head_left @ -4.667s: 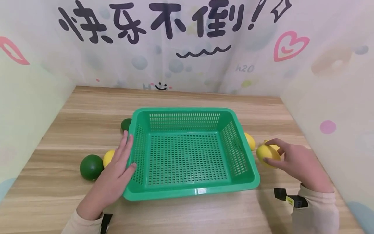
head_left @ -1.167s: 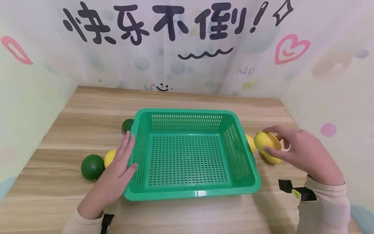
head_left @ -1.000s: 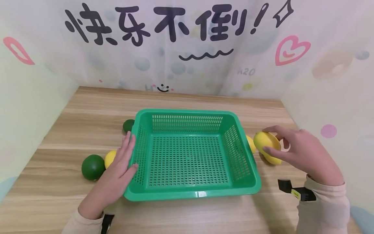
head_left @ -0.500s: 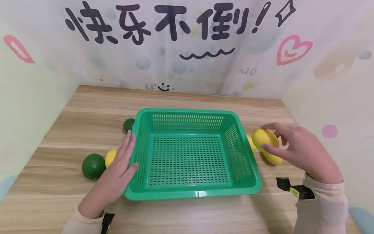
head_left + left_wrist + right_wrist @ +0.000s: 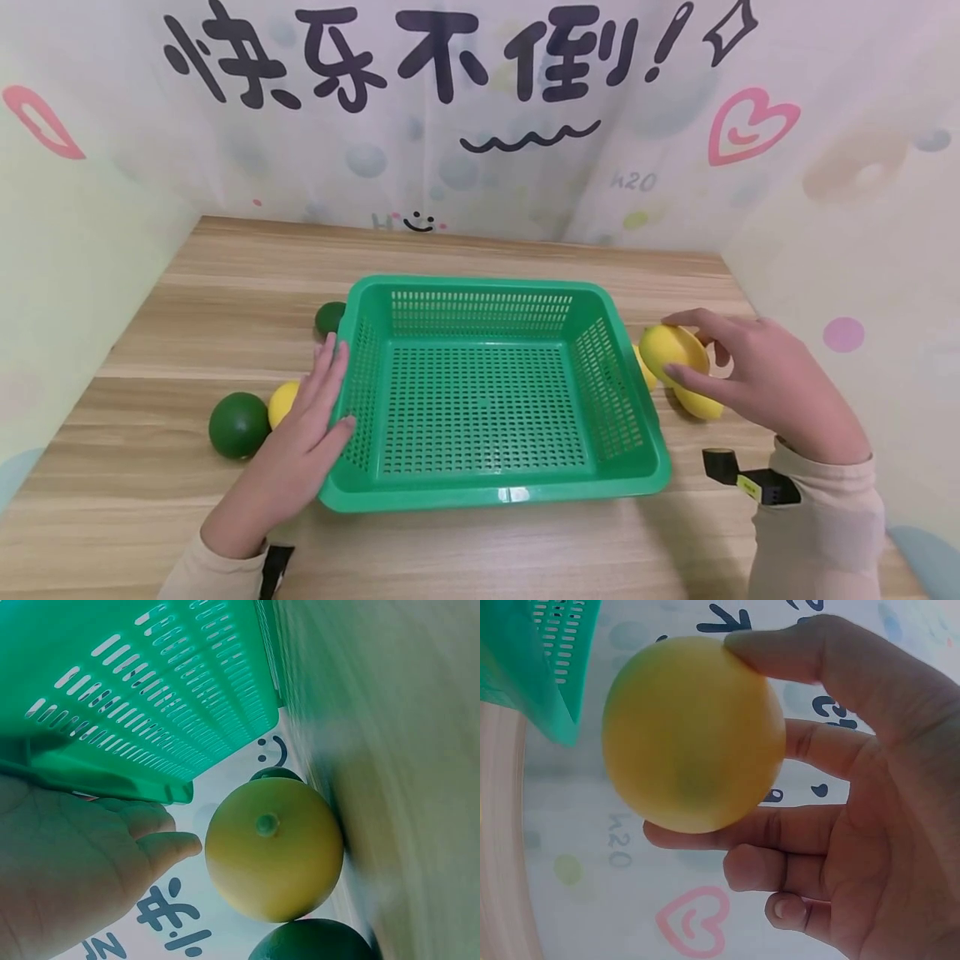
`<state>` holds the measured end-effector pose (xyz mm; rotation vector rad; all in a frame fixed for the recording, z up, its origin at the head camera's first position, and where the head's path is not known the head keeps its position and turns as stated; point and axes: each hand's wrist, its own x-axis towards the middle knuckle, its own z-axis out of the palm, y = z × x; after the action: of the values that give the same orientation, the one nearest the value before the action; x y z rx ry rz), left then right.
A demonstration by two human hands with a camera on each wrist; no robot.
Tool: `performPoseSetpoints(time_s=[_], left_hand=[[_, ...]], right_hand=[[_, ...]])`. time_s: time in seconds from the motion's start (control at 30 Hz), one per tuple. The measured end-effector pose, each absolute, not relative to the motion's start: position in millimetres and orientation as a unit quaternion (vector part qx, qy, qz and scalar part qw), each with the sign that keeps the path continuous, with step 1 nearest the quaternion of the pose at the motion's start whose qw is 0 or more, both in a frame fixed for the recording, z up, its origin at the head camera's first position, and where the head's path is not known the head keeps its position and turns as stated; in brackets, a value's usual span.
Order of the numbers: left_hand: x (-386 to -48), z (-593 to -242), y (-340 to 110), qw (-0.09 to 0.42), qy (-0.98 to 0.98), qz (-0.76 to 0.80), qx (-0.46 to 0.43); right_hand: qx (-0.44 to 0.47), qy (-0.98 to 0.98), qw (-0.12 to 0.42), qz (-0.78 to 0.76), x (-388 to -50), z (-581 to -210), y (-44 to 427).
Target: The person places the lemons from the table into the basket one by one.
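A green plastic basket (image 5: 480, 496) with slotted walls stands mid-table, nothing inside it. My left hand (image 5: 300, 442) rests its straight fingers along the basket's left rim. At the right, my right hand (image 5: 757, 375) pinches a lemon (image 5: 671, 350) between thumb and fingers, raised off the table; in the right wrist view the lemon (image 5: 694, 735) fills the grip. Under and behind it lies another lemon (image 5: 699, 404). A further lemon (image 5: 645, 371) is partly hidden by the basket's right wall.
Left of the basket are a round dark green fruit (image 5: 239, 425), a lemon (image 5: 282, 404) partly behind my left hand, and a smaller dark green fruit (image 5: 330, 318) at the rim. The wooden table (image 5: 487, 550) meets printed walls at the back and sides.
My right hand has picked the lemon up from beside the other one, and over the last second has moved it slightly up and left. The left hand and basket stay nearly still.
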<state>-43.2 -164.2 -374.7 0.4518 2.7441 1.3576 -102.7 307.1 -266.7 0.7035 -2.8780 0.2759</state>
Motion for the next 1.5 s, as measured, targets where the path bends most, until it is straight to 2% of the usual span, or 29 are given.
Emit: performPoseSetpoints(time_s=[1.5], left_hand=[[-44, -375, -164, 0.023, 0.885, 0.441, 0.147]], right_hand=[[0.23, -0.963, 0.094, 0.103, -110, -259, 285]])
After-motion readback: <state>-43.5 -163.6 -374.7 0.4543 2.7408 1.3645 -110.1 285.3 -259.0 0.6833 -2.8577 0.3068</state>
